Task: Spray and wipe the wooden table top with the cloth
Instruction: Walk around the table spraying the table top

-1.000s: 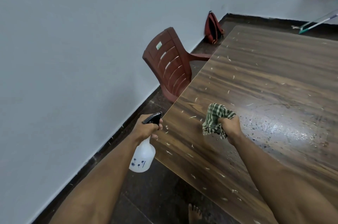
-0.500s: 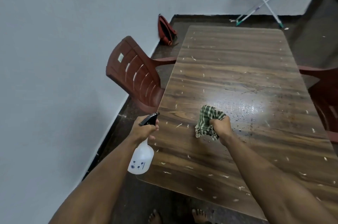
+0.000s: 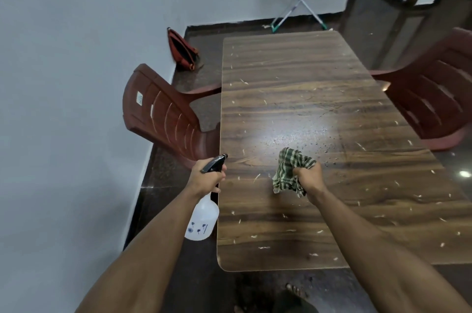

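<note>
My left hand (image 3: 207, 177) has its fingers curled tight round the neck of a white spray bottle (image 3: 201, 220), the black trigger head (image 3: 214, 163) poking out above the knuckles and aimed inward over the table's left edge; the bottle body hangs just outside that edge, over the dark floor. My right hand (image 3: 307, 177) is a closed fist bunched on a green checked cloth (image 3: 288, 170), which drapes from the fist and appears to touch the wood, though I cannot tell how firmly it presses.

Beyond the cloth, fine droplets (image 3: 304, 137) glisten on the wooden table top (image 3: 293, 77) under a bright glare patch. Pale flecks of debris (image 3: 256, 176) lie scattered across nearly the whole surface, near end to far end. Two red-brown plastic chairs, the left chair (image 3: 163, 113) and the right chair (image 3: 434, 90), flank the table.

I judge the spraying of the middle zone done and the wiping only starting. The next move calls for flattening the cloth onto the wet patch and sweeping through it, gathering the flecks rather than pushing them over the edge.
</note>
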